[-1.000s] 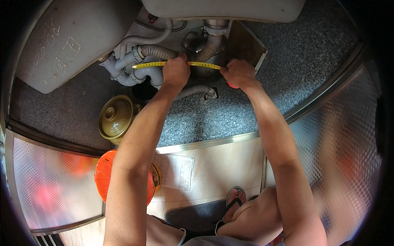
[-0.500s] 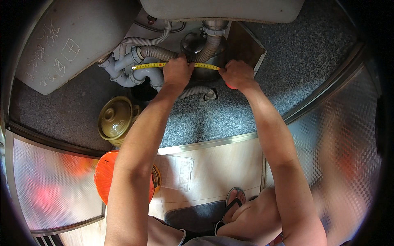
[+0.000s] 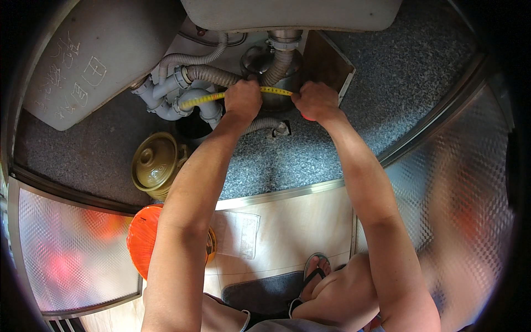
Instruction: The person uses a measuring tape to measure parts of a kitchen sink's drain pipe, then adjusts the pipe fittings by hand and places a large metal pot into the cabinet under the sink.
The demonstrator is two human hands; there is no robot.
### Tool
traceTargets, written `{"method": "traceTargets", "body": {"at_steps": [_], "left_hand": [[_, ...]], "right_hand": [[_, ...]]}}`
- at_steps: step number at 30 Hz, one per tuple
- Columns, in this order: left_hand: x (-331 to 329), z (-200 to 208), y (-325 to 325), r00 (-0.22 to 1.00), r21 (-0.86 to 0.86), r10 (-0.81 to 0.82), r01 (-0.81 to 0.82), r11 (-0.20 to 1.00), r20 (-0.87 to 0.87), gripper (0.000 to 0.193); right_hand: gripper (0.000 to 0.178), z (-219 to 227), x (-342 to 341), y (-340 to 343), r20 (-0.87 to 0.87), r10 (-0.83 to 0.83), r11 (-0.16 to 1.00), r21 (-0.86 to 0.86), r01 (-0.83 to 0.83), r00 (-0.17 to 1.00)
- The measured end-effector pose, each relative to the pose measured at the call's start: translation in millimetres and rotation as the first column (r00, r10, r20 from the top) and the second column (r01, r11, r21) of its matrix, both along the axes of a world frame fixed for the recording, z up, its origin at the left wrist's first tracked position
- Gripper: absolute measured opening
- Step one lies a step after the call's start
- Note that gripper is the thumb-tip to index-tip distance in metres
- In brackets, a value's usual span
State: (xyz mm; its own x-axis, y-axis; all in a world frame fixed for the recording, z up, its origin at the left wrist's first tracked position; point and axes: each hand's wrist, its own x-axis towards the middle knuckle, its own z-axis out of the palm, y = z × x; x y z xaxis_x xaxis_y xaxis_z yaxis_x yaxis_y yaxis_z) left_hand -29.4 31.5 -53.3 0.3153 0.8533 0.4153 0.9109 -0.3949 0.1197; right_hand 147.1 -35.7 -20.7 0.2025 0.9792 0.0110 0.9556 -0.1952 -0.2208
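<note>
A yellow tape measure [image 3: 276, 91] is stretched between my two hands under the sink. My left hand [image 3: 243, 100] is closed round the blade, and its free end sticks out leftward over the grey drain pipes [image 3: 171, 99]. In my right hand [image 3: 316, 102] is the tape's case, mostly hidden by my fingers; a bit of red shows below them. Behind the tape, a ribbed drain hose [image 3: 213, 74] and a second ribbed hose [image 3: 277, 67] run near my left hand. A shiny metal pot or bowl [image 3: 279, 100] stands behind the blade.
The sink underside [image 3: 293, 15] hangs overhead. A brown lidded clay pot [image 3: 154, 163] stands on the speckled cabinet floor [image 3: 265, 166], left of my left forearm. An orange-topped container [image 3: 142, 238] is outside the cabinet. Textured door panels [image 3: 77, 249] flank both sides; paper [image 3: 237, 235] lies on the floor.
The tape's free end has dipped lower, so the blade now slants down to the left. My hands keep their hold, and the view has shifted slightly.
</note>
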Motion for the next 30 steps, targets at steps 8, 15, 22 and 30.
{"method": "traceTargets", "body": {"at_steps": [8,15,22,30], "left_hand": [[2,-12,3,0.993,-0.034,0.025,-0.021,0.999,0.114,0.015],[5,-19,1,0.961,-0.032,0.076,-0.07,0.997,0.267,0.021],[6,-17,-1,0.955,-0.07,0.133,-0.119,0.99,0.266,0.017],[8,-15,-2,0.953,-0.084,0.144,-0.125,0.989,0.268,0.022]], "right_hand": [[0.036,1,0,-2,0.078,0.009,0.991,0.131,-0.02,0.997],[0.035,10,1,1,0.076,0.015,0.986,0.165,-0.027,0.997],[0.034,20,14,5,0.06,0.016,0.978,0.206,-0.028,0.998],[0.034,34,55,-1,0.135,-0.046,0.986,0.164,0.024,0.99]]}}
